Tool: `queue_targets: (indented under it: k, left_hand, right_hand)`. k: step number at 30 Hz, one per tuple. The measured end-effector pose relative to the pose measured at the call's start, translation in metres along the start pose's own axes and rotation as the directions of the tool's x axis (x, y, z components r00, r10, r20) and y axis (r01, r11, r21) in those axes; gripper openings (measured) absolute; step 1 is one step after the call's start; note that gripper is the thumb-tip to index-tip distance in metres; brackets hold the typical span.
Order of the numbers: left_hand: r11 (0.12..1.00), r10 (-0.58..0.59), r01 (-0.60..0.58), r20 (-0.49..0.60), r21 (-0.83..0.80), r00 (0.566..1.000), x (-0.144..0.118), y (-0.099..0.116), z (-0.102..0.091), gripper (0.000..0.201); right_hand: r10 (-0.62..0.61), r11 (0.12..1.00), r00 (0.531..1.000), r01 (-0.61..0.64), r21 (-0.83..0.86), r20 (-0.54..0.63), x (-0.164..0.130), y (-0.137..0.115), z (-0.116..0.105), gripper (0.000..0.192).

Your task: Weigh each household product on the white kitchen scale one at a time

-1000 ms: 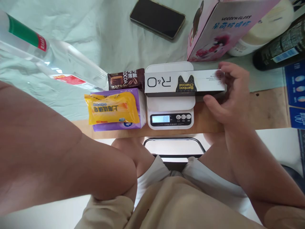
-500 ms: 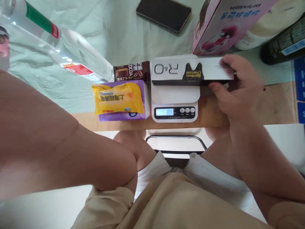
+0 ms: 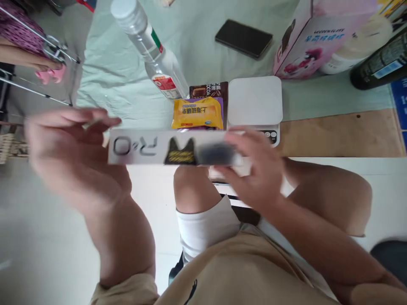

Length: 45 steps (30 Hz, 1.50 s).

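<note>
My right hand (image 3: 254,169) grips the right end of a long white toothpaste box (image 3: 149,148) marked "Bamboo Charcoal", held up over the table's front edge. Beside the box's left end is my left hand (image 3: 76,156), smeared by motion, its fingers loosely bent and apart; I see no firm hold on the box. Behind the box stands a white kitchen scale (image 3: 254,101) with a bare weighing plate; its display is covered from view. Left of the scale, a yellow soap packet (image 3: 199,113) lies on a purple pack, next to a brown cocoa snack packet (image 3: 211,90).
A clear bottle (image 3: 165,63) stands behind the soap. Farther back lies a black phone (image 3: 244,38). A pink box (image 3: 305,46), a whitish jar (image 3: 356,51) and a dark bottle (image 3: 378,63) fill the right. Another person's foot (image 3: 51,74) shows at far left.
My right hand has lifted the toothpaste box off the scale and brought it left and nearer to me. My left hand has come into view by its end. The camera view has shifted.
</note>
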<state>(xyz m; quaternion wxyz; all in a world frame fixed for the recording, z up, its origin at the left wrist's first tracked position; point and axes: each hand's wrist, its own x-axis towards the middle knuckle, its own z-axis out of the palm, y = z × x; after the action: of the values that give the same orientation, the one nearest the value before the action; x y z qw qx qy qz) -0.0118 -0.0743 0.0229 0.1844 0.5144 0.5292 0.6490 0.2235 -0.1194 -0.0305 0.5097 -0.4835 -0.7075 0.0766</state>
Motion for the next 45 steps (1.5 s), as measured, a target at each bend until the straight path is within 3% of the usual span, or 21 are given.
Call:
queue_targets:
  k: [4, 6, 8, 13, 17, 22, 31, 41, 45]
  left_hand:
    - [0.991, -0.136, 0.136, 0.002, 0.002, 0.991, -0.013, -0.039, -0.053, 0.018]
    - [0.972, -0.230, 0.229, 0.022, 0.046, 0.973, -0.026, -0.056, -0.074, 0.015]
    - [0.943, -0.323, 0.313, 0.084, 0.112, 0.943, -0.041, -0.069, -0.084, 0.025]
    - [0.870, -0.484, 0.410, 0.314, 0.274, 0.817, -0.066, -0.092, -0.069, 0.084]
    - [0.856, -0.512, 0.408, 0.414, 0.318, 0.753, -0.069, -0.102, -0.054, 0.102]
    - [0.836, -0.529, 0.381, 0.397, 0.395, 0.750, -0.066, -0.104, -0.049, 0.110]
    - [0.758, -0.567, 0.283, 0.378, 0.588, 0.732, -0.052, -0.096, -0.042, 0.099]
    - [0.753, -0.549, 0.223, 0.404, 0.619, 0.732, -0.040, -0.098, -0.034, 0.093]
    - [0.767, -0.531, 0.224, 0.401, 0.601, 0.747, -0.047, -0.102, -0.037, 0.101]
  right_hand:
    - [0.037, 0.998, 0.999, -0.038, 0.057, 0.017, -0.021, -0.039, 0.059, 0.029]
    - [0.073, 0.997, 0.997, -0.074, 0.037, 0.029, -0.030, -0.040, 0.075, 0.031]
    - [0.098, 0.995, 0.994, -0.098, -0.006, 0.043, -0.040, -0.033, 0.081, 0.032]
    - [0.135, 0.982, 0.991, -0.131, -0.134, 0.021, -0.055, -0.008, 0.071, 0.031]
    - [0.121, 0.976, 0.993, -0.122, -0.181, -0.017, -0.057, 0.004, 0.065, 0.026]
    - [0.118, 0.969, 0.993, -0.118, -0.216, -0.013, -0.052, 0.007, 0.068, 0.022]
    - [0.177, 0.952, 0.984, -0.168, -0.254, 0.012, -0.048, 0.010, 0.072, 0.016]
    - [0.167, 0.948, 0.986, -0.154, -0.279, 0.025, -0.038, 0.014, 0.080, 0.017]
    - [0.150, 0.950, 0.988, -0.134, -0.281, 0.037, -0.037, 0.015, 0.080, 0.019]
